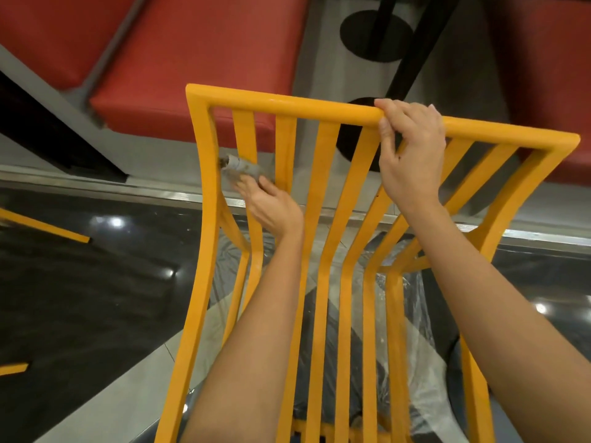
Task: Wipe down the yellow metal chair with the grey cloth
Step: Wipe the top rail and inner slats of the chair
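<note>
Two bare hands are on the yellow metal chair (pixel 323 199) here, seen from straight above its slatted backrest, which fills most of the middle of the shot. Right hand (pixel 411 151) is curled tight over the top rail (pixel 287 105) toward its right half, fingers wrapped over the far side and thumb down on the near side, so it's fully closed around that bar. Left hand (pixel 271 206) is reaching through the gap between the slats on the left side, fingers pinched shut on the grey cloth (pixel 240 166). That cloth is bunched up into a little wad and its dirty-looking tip is pressed right up against the inner face of the left upright (pixel 208 174), just below the top corner. It's a bit blurry around the fingertips, so how exactly the fingers sit on the cloth is hard to make out. Down through the slats there's crinkly clear plastic sheeting (pixel 412 340) spread under the chair over a shiny dark floor (pixel 96 282). Beyond the top rail are red padded seats (pixel 198 49), and a black round table base (pixel 375 36) with its post sits on the pale floor further back. Some yellow strips (pixel 44 227) show at the left edge, well apart from the chair.
</note>
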### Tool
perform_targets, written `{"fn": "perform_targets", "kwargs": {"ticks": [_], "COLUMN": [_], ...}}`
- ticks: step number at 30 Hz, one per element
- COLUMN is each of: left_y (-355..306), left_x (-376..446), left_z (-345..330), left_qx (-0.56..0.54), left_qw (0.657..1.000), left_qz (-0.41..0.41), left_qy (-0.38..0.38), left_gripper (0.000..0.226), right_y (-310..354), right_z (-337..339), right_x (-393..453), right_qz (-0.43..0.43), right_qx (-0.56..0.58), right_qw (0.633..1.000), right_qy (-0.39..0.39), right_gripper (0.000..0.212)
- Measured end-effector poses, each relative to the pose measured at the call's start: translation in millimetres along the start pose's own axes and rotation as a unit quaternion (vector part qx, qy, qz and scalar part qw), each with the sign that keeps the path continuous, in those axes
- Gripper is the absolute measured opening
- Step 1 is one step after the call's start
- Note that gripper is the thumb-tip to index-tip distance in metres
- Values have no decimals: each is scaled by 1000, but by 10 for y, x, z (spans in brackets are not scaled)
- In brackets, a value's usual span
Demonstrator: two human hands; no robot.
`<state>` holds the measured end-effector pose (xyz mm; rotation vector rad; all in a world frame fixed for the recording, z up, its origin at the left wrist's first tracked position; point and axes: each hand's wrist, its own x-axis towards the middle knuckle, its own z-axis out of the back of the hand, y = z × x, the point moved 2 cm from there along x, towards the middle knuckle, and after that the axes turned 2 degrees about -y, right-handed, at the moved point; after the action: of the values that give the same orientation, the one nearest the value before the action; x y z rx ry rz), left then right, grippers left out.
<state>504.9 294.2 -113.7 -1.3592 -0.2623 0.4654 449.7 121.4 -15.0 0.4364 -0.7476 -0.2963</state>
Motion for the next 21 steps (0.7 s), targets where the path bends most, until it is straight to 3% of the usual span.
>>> {"fn": "perform_targets", "kwargs": {"ticks": [4, 6, 10, 13, 18, 21], "left_y": [-435, -372, 201, 135, -442, -266], "left_x": [71, 74, -66, -65, -26, -59], "left_z": [-151, -151, -6, 19, -123, -89], "left_qx": [-35, -17, 35, 35, -31, -42], "left_qw": [988, 985, 997, 999, 988, 996], "left_qz": [-149, -173, -47, -14, -147, -83], "left_qy": [-4, -1, 45, 29, 14, 2], "left_gripper": [46, 48, 44, 40, 47, 47], "right_y": [6, 9, 2, 6, 22, 24], "right_z": [-30, -32, -27, -37, -55, -31], "right_x": [-9, -9, -11, -5, -10, 23], "right_qz": [3, -1, -3, -6, -5, -9], "right_qx": [-2, 0, -1, -1, 1, -2], "right_qw": [1000, 1000, 1000, 1000, 1000, 1000], "right_qy": [-8, -10, -5, -11, -19, -6], "right_gripper": [31, 31, 31, 31, 30, 31]}}
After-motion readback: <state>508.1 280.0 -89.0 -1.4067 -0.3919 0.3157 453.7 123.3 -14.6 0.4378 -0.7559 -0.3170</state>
